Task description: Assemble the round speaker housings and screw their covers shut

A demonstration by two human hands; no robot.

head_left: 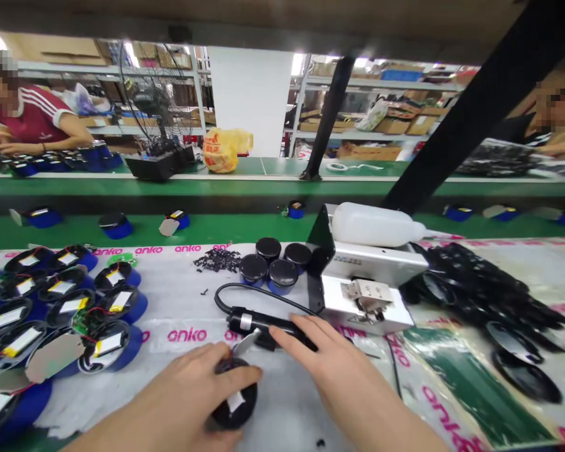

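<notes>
My left hand (193,389) is closed round the edge of a small round black housing (239,414). A white battery piece shows inside it, and a thin grey disc (245,344) stands tilted at its far side. My right hand (327,358) lies over a black corded electric screwdriver (249,321), fingers curled across its body near the mat; the thumb is hidden. Beyond the screwdriver stand several blue cups with black lids (282,274). A heap of small black screws (216,260) lies to their left.
Several open blue housings with batteries and wires (63,301) crowd the left side. At right stands a metal screw feeder (358,282) with a white squeeze bottle (376,225) on top. Black plastic parts (489,289) are piled beyond it. A slanted black post (471,107) crosses above; co-workers sit opposite.
</notes>
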